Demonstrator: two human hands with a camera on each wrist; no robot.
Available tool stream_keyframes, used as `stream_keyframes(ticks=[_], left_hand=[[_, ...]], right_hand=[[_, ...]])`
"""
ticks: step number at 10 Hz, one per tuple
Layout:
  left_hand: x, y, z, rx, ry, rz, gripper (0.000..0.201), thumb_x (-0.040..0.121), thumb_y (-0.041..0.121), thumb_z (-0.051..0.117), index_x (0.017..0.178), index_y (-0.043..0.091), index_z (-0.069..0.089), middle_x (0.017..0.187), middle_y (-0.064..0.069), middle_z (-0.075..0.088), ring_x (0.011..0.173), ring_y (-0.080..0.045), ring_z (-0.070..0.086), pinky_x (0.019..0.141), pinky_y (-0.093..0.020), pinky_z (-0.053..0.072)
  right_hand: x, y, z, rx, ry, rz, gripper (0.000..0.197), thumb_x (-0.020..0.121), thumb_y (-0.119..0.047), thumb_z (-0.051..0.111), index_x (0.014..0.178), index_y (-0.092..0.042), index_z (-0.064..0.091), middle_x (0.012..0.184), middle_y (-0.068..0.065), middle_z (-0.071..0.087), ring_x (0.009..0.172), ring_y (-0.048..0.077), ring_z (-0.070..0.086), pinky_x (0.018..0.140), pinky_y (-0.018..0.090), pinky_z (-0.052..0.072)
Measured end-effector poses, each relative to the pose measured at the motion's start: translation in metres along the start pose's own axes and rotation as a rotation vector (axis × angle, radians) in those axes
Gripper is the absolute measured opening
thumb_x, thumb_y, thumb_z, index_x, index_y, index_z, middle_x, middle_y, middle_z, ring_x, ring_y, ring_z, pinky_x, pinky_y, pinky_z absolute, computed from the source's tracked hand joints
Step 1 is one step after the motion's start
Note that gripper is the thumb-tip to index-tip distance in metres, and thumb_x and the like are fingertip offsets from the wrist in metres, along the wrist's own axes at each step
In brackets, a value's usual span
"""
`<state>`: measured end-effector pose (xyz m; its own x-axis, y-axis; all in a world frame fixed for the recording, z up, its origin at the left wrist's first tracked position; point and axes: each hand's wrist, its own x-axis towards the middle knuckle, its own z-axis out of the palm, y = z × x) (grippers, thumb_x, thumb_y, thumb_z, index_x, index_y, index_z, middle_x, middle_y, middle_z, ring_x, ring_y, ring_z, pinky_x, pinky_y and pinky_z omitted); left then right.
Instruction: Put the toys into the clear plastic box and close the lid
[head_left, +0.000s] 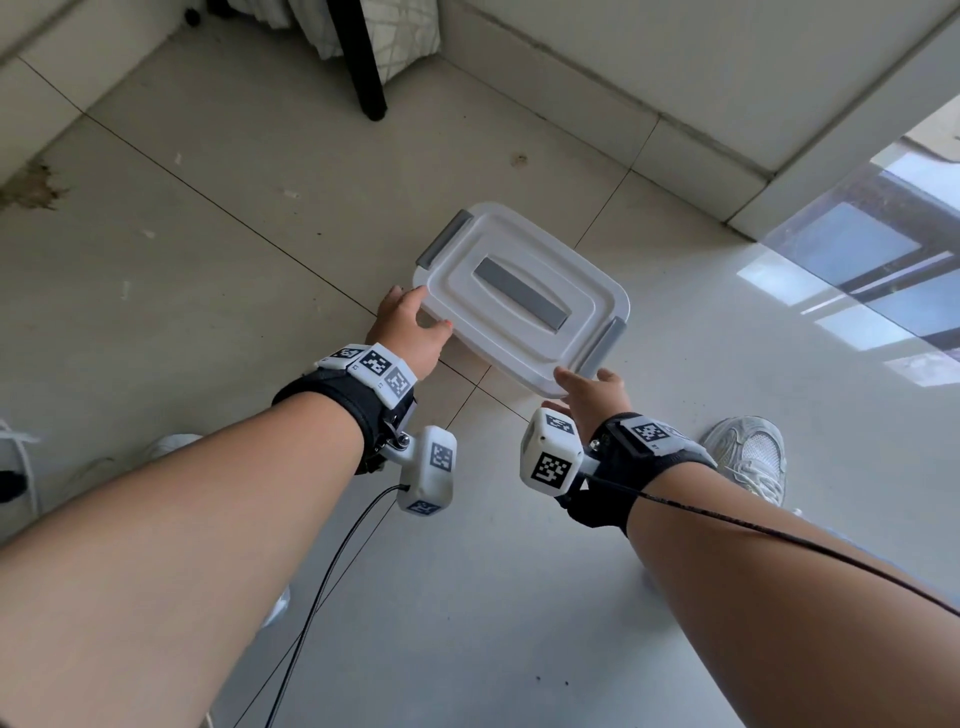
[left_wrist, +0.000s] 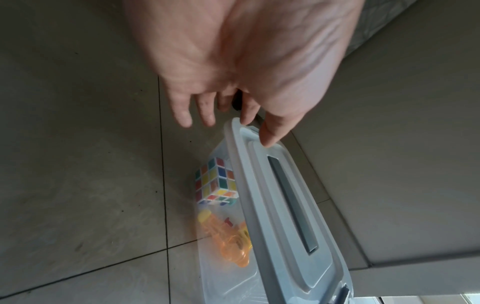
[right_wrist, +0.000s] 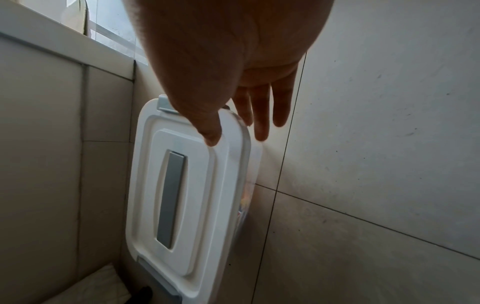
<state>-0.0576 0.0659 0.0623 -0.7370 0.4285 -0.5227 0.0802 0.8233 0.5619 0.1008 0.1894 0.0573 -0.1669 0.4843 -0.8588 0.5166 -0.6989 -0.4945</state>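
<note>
Lid's on the clear plastic box (left_wrist: 228, 275), a hand at each near corner

It sits on the tiled floor (head_left: 208, 218) under its white lid (head_left: 566, 291) — Rubik's cube (left_wrist: 215, 183) and an orange see-through toy (left_wrist: 228, 240) show inside. Left hand (head_left: 408, 332): thumb on top, forefinger at the rim, other fingers loose. Right hand (head_left: 592, 395): thumb on the lid, fingers straight down the side.

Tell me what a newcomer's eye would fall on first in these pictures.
The white lid with its grey handle sits on the clear plastic box in the middle of the tiled floor. The left hand and right hand are each at a near corner, thumbs on top. Through the box's clear wall, the left wrist view shows a colourful puzzle cube and an orange toy inside.
</note>
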Motion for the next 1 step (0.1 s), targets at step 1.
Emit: stream_keyframes(ticks=[1], left_hand=[[-0.0165,0.006,-0.0089,-0.016,0.046,-0.026,0.055,0.092,0.03,0.049,0.145,0.022,0.036,0.161,-0.004,0.009,0.144,-0.023,0.027,0.113,-0.032,0.03]], right_hand=[[-0.0197,-0.0059,-0.0085,-0.051,0.084,-0.007,0.076,0.093,-0.023,0.061,0.153,-0.012,0.017,0.124,0.017,0.057,0.11,0.028,0.063,0.08,0.034,0.052]])
